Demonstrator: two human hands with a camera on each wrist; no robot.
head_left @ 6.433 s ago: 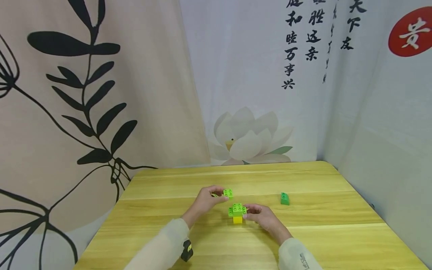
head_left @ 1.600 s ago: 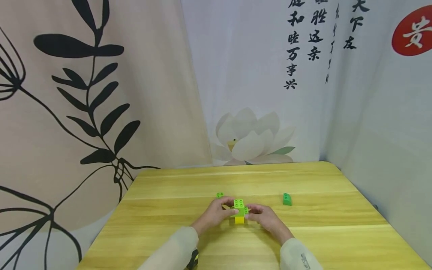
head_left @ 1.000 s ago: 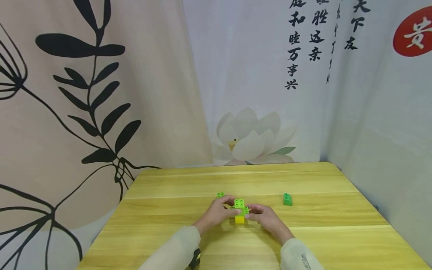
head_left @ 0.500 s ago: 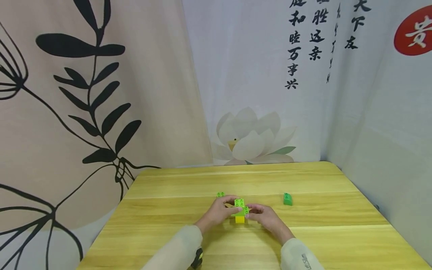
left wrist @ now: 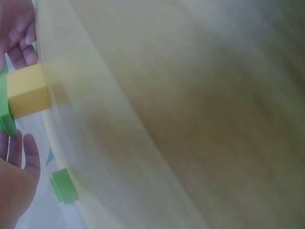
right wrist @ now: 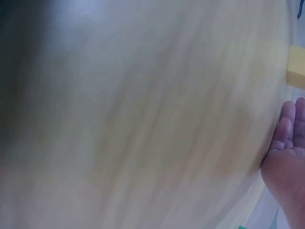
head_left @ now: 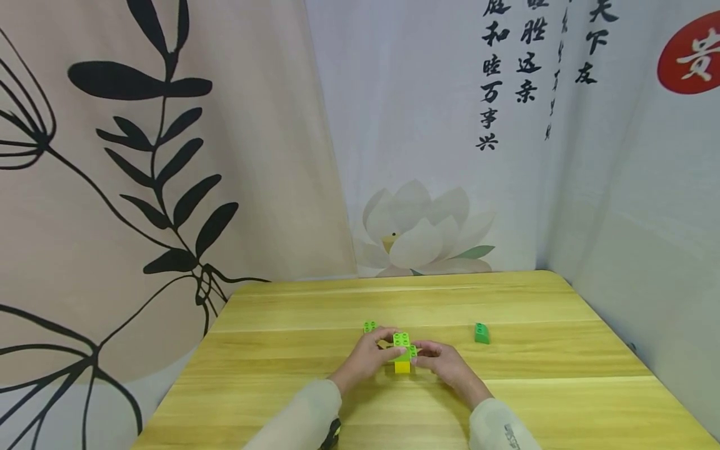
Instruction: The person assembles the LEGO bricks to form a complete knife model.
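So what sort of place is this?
Probably an indoor, curtained-off tabletop setup: curtains printed with leaves and Chinese characters hang behind a wood-grain table with toy bricks on it.

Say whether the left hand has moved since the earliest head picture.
Yes. Judged against the table's far right corner, the left hand has moved rightward and nearer the person, to the brick stack.

lime block [head_left: 401, 339] now atop stack [head_left: 404, 358]
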